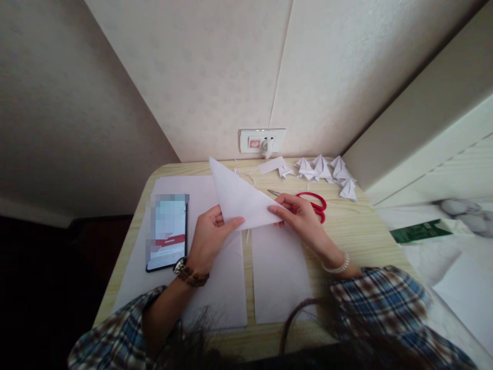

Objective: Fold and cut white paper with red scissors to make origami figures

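Observation:
A white sheet of paper folded into a triangle (242,198) is held up above the table between both hands. My left hand (211,234) pinches its lower left corner, thumb on the front face and fingers behind. At the right corner my right hand (298,216) grips it between thumb and fingers. Beneath lie flat white sheets of paper (219,277), with a separate white sheet (281,282) to their right. Red-handled scissors (316,203) rest just behind my right hand, their blades partly covered by it.
A phone (168,231) with a lit screen lies on the papers at left. Several folded paper pieces (320,167) stand along the back right of the wooden table (354,231). A wall socket (262,141) holds a plug. A green and white box (423,231) is off to the right.

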Demonstrator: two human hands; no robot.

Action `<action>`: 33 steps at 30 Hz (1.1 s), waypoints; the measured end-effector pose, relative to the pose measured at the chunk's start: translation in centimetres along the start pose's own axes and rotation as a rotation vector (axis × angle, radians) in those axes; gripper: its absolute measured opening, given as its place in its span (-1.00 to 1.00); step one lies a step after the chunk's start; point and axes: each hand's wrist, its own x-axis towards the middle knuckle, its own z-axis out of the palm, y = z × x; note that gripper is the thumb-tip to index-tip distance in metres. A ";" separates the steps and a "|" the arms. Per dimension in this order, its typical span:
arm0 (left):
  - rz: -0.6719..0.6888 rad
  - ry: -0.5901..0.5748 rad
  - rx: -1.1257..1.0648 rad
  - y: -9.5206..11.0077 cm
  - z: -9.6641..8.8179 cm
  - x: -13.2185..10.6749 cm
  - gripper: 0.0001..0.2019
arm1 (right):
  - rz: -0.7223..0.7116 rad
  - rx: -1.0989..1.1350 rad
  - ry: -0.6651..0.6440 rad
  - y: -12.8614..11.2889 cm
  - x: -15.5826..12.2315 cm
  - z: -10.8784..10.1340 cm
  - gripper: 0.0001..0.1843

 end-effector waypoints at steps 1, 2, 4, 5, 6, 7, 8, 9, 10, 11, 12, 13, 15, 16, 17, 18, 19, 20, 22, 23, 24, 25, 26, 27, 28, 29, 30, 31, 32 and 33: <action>-0.012 -0.011 0.004 0.0 0.1 -0.1 -0.59 | 0.005 0.017 0.019 0.0 0.0 0.0 -0.75; -0.025 -0.025 0.007 0.1 0.1 -0.1 -0.59 | 0.010 0.037 0.035 0.0 0.0 0.0 -0.75; -0.049 -0.051 0.014 0.1 0.2 -0.2 -0.61 | 0.015 0.091 0.056 -0.2 -0.1 0.0 -0.75; -0.055 -0.059 0.014 0.1 0.2 -0.2 -0.61 | 0.016 0.122 0.061 -0.3 -0.2 -0.1 -0.75; -0.056 -0.060 0.011 0.1 0.2 -0.2 -0.61 | 0.015 0.154 0.062 -0.5 -0.2 -0.2 -0.75; -0.050 -0.054 0.005 0.1 0.2 -0.2 -0.60 | 0.014 0.186 0.059 -0.6 -0.2 -0.3 -0.74; -0.037 -0.041 -0.006 0.0 0.1 -0.1 -0.59 | 0.011 0.216 0.054 -0.6 -0.2 -0.4 -0.72; -0.020 -0.022 -0.019 -0.1 0.1 -0.1 -0.59 | 0.008 0.242 0.047 -0.7 -0.1 -0.5 -0.67; -0.002 -0.001 -0.033 -0.2 0.1 -0.1 -0.59 | 0.005 0.263 0.039 -0.7 -0.1 -0.4 -0.63; 0.013 0.017 -0.047 -0.2 0.2 -0.1 -0.59 | 0.006 0.277 0.026 -0.8 -0.1 -0.3 -0.60; 0.024 0.029 -0.059 -0.3 0.3 -0.1 -0.59 | 0.011 0.281 0.011 -0.8 -0.2 -0.2 -0.59; 0.030 0.032 -0.068 -0.3 0.4 -0.2 -0.60 | 0.021 0.277 -0.004 -0.8 -0.2 0.1 -0.60; 0.031 0.022 -0.076 -0.3 0.7 -0.4 -0.61 | 0.052 0.247 -0.029 -0.9 -0.4 0.8 -0.66; 0.031 0.014 -0.076 -0.2 0.8 -0.5 -0.62 | 0.068 0.228 -0.035 -0.9 -0.6 1.1 -0.69; 0.030 0.009 -0.073 -0.2 0.9 -0.6 -0.63 | 0.080 0.211 -0.034 -0.9 -0.7 1.3 -0.73; 0.029 0.005 -0.068 -0.1 1.0 -0.7 -0.64 | 0.089 0.197 -0.028 -0.9 -0.7 1.5 -0.74; 0.027 0.002 -0.062 0.0 1.1 -0.8 -0.65 | 0.092 0.189 -0.017 -0.9 -0.8 1.7 -0.74; 0.022 -0.004 -0.054 0.0 1.1 -0.8 -0.66 | 0.092 0.186 -0.004 -0.9 -0.8 1.7 -0.73; 0.010 -0.021 -0.032 0.1 1.1 -0.8 -0.69 | 0.087 0.193 0.021 -0.8 -0.7 1.8 -0.72; 0.004 -0.027 -0.020 0.2 1.1 -0.8 -0.71 | 0.085 0.200 0.026 -0.7 -0.6 1.8 -0.72; 0.001 -0.031 -0.009 0.1 1.1 -0.8 -0.72 | 0.086 0.208 0.024 -0.7 -0.6 1.8 -0.72; 0.001 -0.031 0.000 0.1 1.1 -0.7 -0.73 | 0.089 0.217 0.015 -0.7 -0.6 1.9 -0.73; 0.004 -0.031 0.007 0.1 1.1 -0.7 -0.73 | 0.095 0.227 -0.002 -0.6 -0.6 2.1 -0.74; 0.009 -0.031 0.011 0.0 1.1 -0.7 -0.73 | 0.102 0.237 -0.020 -0.6 -0.6 2.3 -0.74; 0.014 -0.033 0.014 0.0 1.1 -0.7 -0.74 | 0.110 0.247 -0.039 -0.6 -0.6 2.4 -0.74; 0.017 -0.039 0.015 -0.1 1.1 -0.7 -0.74 | 0.117 0.257 -0.054 -0.6 -0.6 2.6 -0.73; 0.018 -0.046 0.015 -0.2 1.1 -0.7 -0.73 | 0.122 0.267 -0.062 -0.6 -0.7 2.8 -0.73; 0.018 -0.056 0.014 -0.2 1.1 -0.7 -0.73 | 0.127 0.276 -0.064 -0.6 -0.7 2.9 -0.73; 0.016 -0.066 0.012 -0.3 1.1 -0.6 -0.71 | 0.131 0.285 -0.061 -0.6 -0.7 3.0 -0.74; 0.013 -0.077 0.010 -0.3 1.2 -0.6 -0.70 | 0.136 0.292 -0.055 -0.6 -0.8 3.0 -0.75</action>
